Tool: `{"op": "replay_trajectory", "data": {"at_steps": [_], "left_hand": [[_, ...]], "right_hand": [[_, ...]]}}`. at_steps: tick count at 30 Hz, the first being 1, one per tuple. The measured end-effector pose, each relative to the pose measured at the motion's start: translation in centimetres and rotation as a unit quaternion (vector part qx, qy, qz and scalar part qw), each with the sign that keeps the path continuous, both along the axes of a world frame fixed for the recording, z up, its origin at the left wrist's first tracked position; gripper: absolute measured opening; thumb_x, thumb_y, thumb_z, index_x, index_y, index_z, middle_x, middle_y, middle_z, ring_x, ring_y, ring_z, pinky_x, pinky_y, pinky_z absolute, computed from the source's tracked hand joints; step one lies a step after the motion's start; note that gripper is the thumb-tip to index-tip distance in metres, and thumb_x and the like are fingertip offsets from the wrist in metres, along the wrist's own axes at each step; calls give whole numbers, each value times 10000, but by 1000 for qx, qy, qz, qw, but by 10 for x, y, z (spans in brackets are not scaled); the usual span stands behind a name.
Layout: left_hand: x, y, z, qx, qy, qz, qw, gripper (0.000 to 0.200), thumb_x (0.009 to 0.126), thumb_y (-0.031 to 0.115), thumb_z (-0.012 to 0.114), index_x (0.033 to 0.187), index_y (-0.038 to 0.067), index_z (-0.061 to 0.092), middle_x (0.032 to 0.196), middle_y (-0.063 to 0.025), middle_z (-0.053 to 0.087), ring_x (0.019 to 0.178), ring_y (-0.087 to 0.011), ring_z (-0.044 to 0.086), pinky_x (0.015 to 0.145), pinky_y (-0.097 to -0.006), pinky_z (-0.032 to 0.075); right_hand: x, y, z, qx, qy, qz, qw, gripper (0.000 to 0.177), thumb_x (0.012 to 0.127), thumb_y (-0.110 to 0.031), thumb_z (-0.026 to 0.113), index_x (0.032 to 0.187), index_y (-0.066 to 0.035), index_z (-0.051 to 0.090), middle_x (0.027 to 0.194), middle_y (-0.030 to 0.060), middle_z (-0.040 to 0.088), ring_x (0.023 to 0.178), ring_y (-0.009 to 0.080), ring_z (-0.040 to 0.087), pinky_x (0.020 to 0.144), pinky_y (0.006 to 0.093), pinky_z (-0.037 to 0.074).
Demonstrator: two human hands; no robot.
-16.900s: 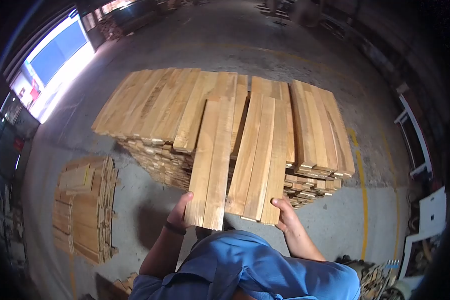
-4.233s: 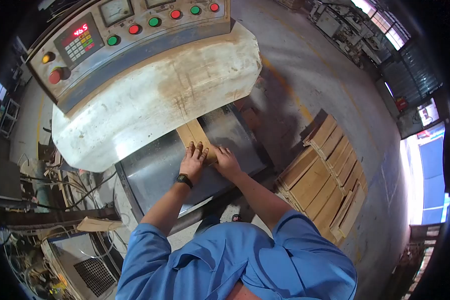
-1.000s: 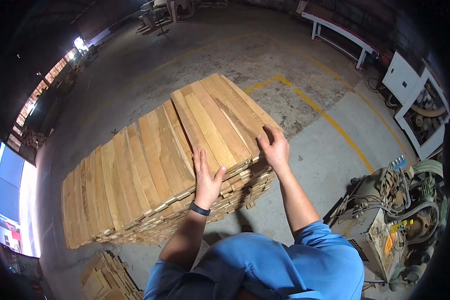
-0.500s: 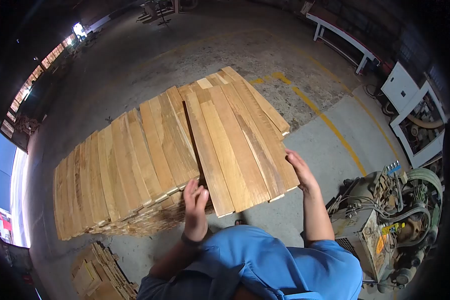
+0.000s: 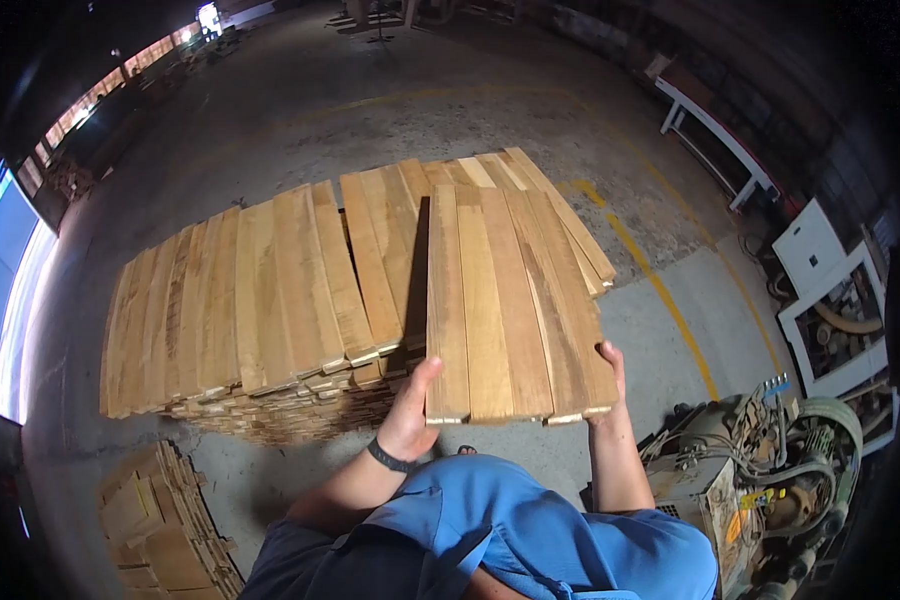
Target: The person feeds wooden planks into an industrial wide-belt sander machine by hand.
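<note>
A row of several wooden planks (image 5: 510, 310), lying side by side, is held between my two hands near its close end. My left hand (image 5: 408, 408) grips the row's left edge, thumb on top and fingers mostly hidden beneath. On the opposite edge my right hand (image 5: 610, 385) is closed around the outermost plank, its fingers partly out of sight. Beneath and beyond the held planks is a large stack of similar planks (image 5: 280, 290), laid in rows. A dark shadow gap shows along the held row's left side.
Dusty machinery with hoses (image 5: 770, 480) stands close on my right, with an open white cabinet (image 5: 830, 290) behind it. A smaller pile of boards (image 5: 165, 520) lies at lower left. Yellow lines (image 5: 660, 290) mark the concrete floor, and a long white bench (image 5: 715, 135) stands far right.
My left hand has gone from loose, beside the planks, to gripping their left edge. The held row is turned straighter toward me and appears raised at the near end. The view has shifted.
</note>
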State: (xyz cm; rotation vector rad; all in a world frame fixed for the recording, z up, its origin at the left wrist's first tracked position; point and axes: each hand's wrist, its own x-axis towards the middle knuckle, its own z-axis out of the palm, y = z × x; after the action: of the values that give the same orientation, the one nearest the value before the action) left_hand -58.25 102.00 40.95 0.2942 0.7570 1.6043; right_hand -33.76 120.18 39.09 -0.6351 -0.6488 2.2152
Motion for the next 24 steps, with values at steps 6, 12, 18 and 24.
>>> {"op": "replay_trajectory", "data": {"at_steps": [6,12,18,24], "left_hand": [[-4,-66,15,-10,-12,42,999,628,991,443,504,1423,-4,415,1364,-158,544,1239,-234,548,1063,-393,424],[-32,-104,12,34,29,111,993,674,970,488,502,1423,-5,420,1373,-158,537,1265,-237,526,1071,-390,405],[-59,-136,43,103,63,161,979,697,984,524,435,1454,11,388,1395,-137,531,1292,-233,503,1083,-388,385],[-102,-174,-17,-99,245,429,864,593,1025,307,520,1494,17,300,1445,-130,410,1338,-211,389,1127,-363,300]], "right_hand": [[-19,-47,-1,27,-47,-3,999,704,851,-427,609,1367,31,467,1255,206,607,1095,314,628,940,423,514],[-67,-71,38,94,-50,16,994,754,824,-427,626,1382,48,450,1263,215,595,1129,306,607,979,410,476],[-120,-100,117,174,-19,51,983,722,788,-372,637,1367,32,486,1257,227,608,1108,313,627,986,447,491],[-187,-82,95,494,-285,-1,821,740,835,-338,685,1438,-1,420,1453,237,428,1359,337,419,1113,427,361]]}}
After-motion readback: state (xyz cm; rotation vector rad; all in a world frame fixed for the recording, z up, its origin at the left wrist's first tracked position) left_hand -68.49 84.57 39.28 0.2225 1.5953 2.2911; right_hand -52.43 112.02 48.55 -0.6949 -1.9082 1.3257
